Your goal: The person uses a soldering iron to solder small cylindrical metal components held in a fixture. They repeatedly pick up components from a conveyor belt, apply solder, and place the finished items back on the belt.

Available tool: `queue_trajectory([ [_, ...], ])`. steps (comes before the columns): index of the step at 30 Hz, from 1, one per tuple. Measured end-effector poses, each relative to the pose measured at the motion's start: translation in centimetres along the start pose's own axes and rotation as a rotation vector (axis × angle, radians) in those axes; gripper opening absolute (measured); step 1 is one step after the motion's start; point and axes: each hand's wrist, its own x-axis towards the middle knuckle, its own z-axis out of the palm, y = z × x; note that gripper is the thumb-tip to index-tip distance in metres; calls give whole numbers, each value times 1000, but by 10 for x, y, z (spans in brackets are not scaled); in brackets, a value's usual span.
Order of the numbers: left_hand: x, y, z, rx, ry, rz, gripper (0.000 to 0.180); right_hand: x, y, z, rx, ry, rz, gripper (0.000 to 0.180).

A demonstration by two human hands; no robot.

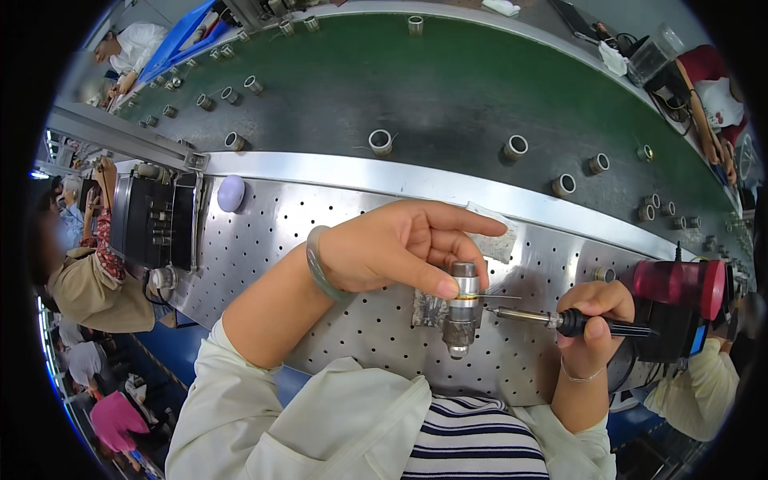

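Observation:
My left hand (400,248) pinches a small grey metal cylinder (462,308) with a brass ring and a thin wire sticking out to the right. It stands on a small dark pad on the perforated steel worktop (272,240). My right hand (592,316) grips a soldering iron (544,318) by its black handle. The iron's tip points left and sits right at the cylinder's ring. A pale green bangle circles my left wrist.
A green conveyor belt (416,88) beyond the worktop carries several small metal ring parts. A red cylindrical container (676,284) stands right of my right hand. A black device (156,220) and a lilac egg-shaped object (230,193) sit at the left. Other people work around.

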Motion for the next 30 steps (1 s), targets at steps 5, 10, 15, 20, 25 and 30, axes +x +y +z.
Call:
queue_trajectory([
  [5,-5,5,2,46,-40,15,76,-2,-2,3,-55,-2,39,18],
  [10,-2,1,1,40,-55,-3,78,-5,-2,3,-85,3,39,17],
  [15,-3,-1,-1,70,-57,3,78,-4,-3,6,-98,4,53,16],
  [20,-2,-1,1,6,-58,-3,79,-4,-4,7,-107,11,70,16],
  [25,-3,3,-1,66,-82,-55,78,-4,-5,6,-115,27,78,17],
  [30,-2,2,2,58,-51,-59,79,-4,-4,5,-115,17,63,16],
])
